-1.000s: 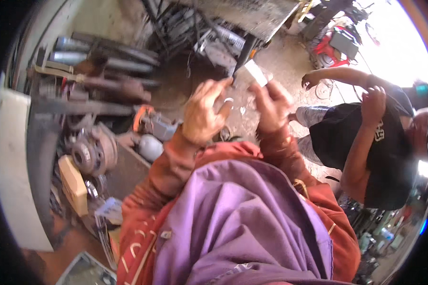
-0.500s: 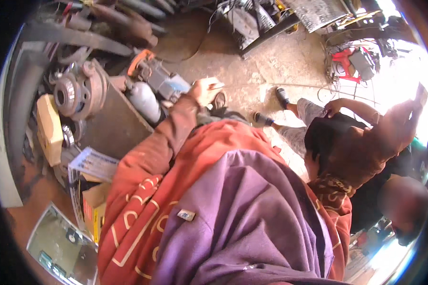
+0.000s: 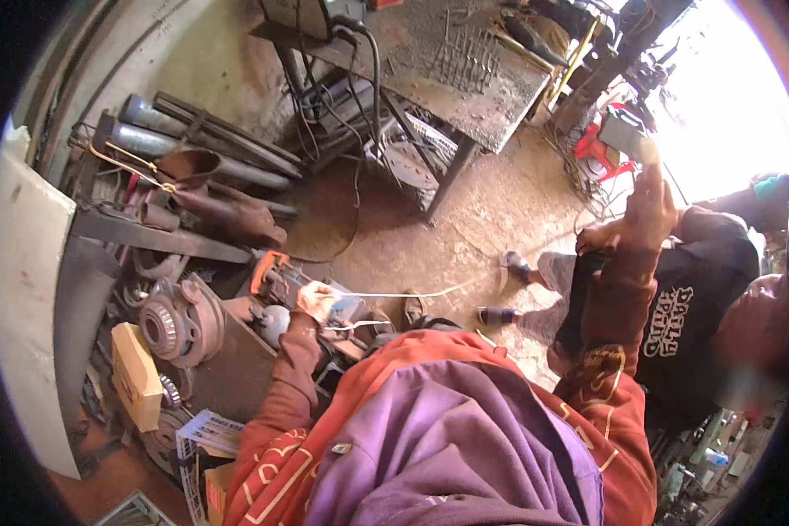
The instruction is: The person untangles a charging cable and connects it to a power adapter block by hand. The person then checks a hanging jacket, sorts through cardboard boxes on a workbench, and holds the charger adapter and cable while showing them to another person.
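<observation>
Low at centre-left, the fingers of my left hand point(image 3: 317, 301) are closed on a thin white strip point(image 3: 386, 295), which could be cord or tape. From there the strip runs right across the floor area and fades from sight; a short curled length hangs below the hand. My right arm reaches up and to the right, and my right hand point(image 3: 649, 206) is closed in front of a co-worker's body. A pale, blurred tip stands above its fingers, too washed out to name. Whether the strip reaches this hand cannot be seen.
A co-worker in a black shirt point(image 3: 701, 289) stands close on my right. A metal worktable point(image 3: 500, 110) is ahead, with a red stand point(image 3: 594, 149) to its right. Bearing-like hubs point(image 3: 168, 329), a grey cylinder point(image 3: 274, 324), an orange-handled machine point(image 3: 267, 272) and pipes point(image 3: 206, 153) crowd the left.
The view has swung up, bringing the worktable in. My right hand has come inward from the far right edge. My left hand stays closed, with more of the white strip showing.
</observation>
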`<state>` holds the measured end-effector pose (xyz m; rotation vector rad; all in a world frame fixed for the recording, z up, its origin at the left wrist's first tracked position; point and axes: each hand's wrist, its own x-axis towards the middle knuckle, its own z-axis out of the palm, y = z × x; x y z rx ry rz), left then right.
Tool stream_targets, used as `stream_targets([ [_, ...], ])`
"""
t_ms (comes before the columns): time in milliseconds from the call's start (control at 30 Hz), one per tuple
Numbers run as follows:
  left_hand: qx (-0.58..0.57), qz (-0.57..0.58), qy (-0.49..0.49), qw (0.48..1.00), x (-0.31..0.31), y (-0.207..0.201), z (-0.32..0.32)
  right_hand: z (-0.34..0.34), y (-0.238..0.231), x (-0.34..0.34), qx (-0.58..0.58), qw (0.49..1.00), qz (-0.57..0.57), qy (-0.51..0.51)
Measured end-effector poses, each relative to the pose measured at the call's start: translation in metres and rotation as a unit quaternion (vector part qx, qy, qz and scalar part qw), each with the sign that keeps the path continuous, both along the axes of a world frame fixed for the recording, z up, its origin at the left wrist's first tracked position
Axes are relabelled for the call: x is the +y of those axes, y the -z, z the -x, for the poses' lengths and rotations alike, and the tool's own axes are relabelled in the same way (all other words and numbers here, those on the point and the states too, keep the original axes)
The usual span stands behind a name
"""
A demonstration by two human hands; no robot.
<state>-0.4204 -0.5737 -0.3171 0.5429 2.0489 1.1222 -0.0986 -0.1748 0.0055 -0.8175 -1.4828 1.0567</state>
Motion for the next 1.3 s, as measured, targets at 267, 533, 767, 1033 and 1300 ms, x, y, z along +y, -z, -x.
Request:
stream_targets([
  [267,0.209,-0.121,0.2,0.95,0.122,-0.186,-0.064,0.068,0.087,-0.077,-0.091,0.977,0.18,-0.065],
  [533,0.274,-0.227,0.211,0.91,0.169,-0.222,-0.08,0.111,0.148,-0.148,0.047,0.94,0.238,-0.241],
  [767,0.275,-0.222,0.201,0.913,0.158,-0.213,-0.065,0.104,0.145,-0.161,0.002,0.874,0.384,-0.296],
  [1033,0.207,-0.158,0.095,0.961,0.125,-0.176,-0.017,0.077,0.115,-0.146,-0.026,0.93,0.319,-0.18],
  [1300,-0.141,-0.208,0.264,0.931,0.137,-0.21,-0.054,0.089,0.147,-0.168,0.002,0.973,0.161,-0.168],
])
